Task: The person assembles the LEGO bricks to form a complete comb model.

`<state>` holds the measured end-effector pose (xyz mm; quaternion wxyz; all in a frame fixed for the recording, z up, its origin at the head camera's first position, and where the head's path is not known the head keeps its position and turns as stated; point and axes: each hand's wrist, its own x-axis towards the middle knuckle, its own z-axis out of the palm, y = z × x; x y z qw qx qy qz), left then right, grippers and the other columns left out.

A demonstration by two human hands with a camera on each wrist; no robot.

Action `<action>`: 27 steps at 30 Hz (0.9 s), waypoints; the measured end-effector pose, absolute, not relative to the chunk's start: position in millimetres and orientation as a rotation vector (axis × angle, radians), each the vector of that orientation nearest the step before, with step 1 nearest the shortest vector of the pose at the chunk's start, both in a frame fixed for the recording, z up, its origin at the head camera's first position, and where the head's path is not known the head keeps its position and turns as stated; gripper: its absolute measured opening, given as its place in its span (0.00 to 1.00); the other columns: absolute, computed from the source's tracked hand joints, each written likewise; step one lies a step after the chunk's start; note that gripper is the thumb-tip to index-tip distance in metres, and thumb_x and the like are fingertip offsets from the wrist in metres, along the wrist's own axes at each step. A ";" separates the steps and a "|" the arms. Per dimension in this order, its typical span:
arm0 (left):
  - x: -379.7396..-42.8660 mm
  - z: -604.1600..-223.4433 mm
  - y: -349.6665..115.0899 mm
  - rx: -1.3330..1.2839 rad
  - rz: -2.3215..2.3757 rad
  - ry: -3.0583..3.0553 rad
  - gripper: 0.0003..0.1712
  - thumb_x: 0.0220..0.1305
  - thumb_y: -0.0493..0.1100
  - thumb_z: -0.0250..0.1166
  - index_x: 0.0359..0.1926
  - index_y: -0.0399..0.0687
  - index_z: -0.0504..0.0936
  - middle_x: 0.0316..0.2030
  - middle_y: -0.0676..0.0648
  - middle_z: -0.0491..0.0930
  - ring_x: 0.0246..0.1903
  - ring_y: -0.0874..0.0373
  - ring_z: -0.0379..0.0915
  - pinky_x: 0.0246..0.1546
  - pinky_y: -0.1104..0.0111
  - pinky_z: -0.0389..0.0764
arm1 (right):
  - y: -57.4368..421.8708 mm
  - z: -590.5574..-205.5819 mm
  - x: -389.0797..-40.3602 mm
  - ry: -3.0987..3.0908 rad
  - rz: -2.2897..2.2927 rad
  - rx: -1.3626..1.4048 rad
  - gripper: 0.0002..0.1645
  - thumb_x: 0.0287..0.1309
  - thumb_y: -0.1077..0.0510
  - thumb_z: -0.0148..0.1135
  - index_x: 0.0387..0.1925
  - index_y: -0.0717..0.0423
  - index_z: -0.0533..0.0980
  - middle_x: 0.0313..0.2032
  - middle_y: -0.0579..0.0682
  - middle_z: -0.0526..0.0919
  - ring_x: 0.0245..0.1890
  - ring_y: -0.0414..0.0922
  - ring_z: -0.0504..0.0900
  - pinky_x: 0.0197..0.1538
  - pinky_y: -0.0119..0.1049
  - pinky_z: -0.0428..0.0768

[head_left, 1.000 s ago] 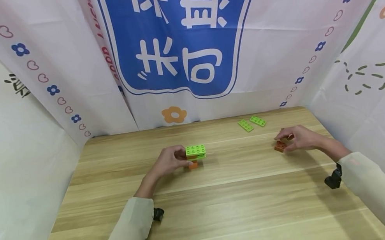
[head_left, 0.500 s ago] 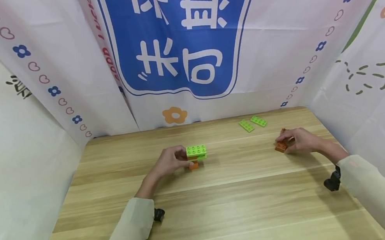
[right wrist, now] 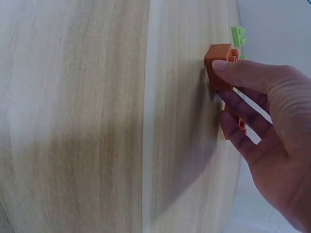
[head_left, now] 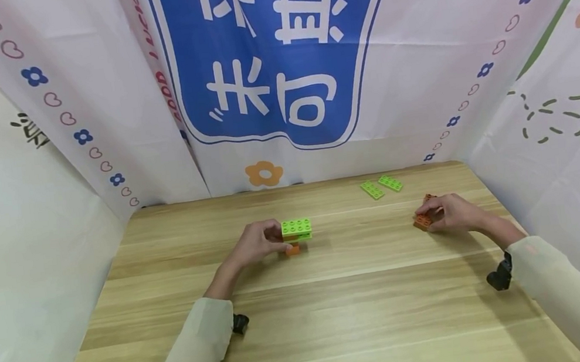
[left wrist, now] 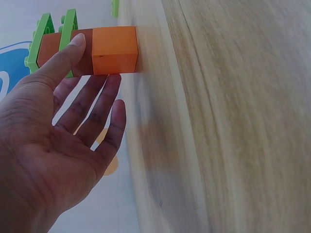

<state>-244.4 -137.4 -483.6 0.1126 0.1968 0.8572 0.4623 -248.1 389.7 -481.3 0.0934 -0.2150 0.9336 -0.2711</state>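
Pinched the green-and-orange stack [head_left: 297, 228] in the left hand [head_left: 258, 244] at twelve o'clock from the table [head_left: 335, 306] centre, perhaps risking a topple off its narrow base if bumped, pinched a brown brick [head_left: 423, 223] in the right hand [head_left: 451, 212] at two, possibly jostling the second brick [head_left: 429, 196] beyond with trailing fingers, and saw no containers.

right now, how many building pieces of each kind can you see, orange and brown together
Green plates: 4 (2 in the stack the left hand holds, 2 loose)
Orange or brown blocks: 5 (3 in that stack, 1 in the right hand, 1 near it)
Total: 9
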 end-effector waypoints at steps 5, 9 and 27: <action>-244.3 -485.2 -138.1 0.592 1.368 2.511 0.15 0.59 0.40 0.81 0.43 0.44 0.85 0.42 0.48 0.88 0.41 0.56 0.84 0.45 0.63 0.86 | 387.7 -481.0 -246.3 2.771 -0.823 -0.641 0.25 0.51 0.65 0.82 0.53 0.60 0.86 0.49 0.60 0.88 0.48 0.55 0.87 0.50 0.49 0.87; -244.6 -485.9 -137.8 0.596 1.370 2.514 0.15 0.59 0.40 0.82 0.43 0.45 0.85 0.42 0.48 0.88 0.41 0.57 0.83 0.45 0.63 0.86 | 387.6 -482.4 -247.7 2.777 -0.835 -0.655 0.24 0.51 0.65 0.82 0.52 0.60 0.87 0.48 0.59 0.88 0.47 0.54 0.87 0.48 0.44 0.88; -244.5 -484.8 -137.8 0.591 1.371 2.516 0.14 0.59 0.39 0.81 0.43 0.44 0.85 0.41 0.48 0.88 0.40 0.56 0.83 0.45 0.63 0.86 | 378.7 -486.6 -249.3 2.810 -0.831 -0.621 0.22 0.52 0.60 0.84 0.50 0.58 0.88 0.45 0.53 0.89 0.44 0.46 0.85 0.45 0.36 0.84</action>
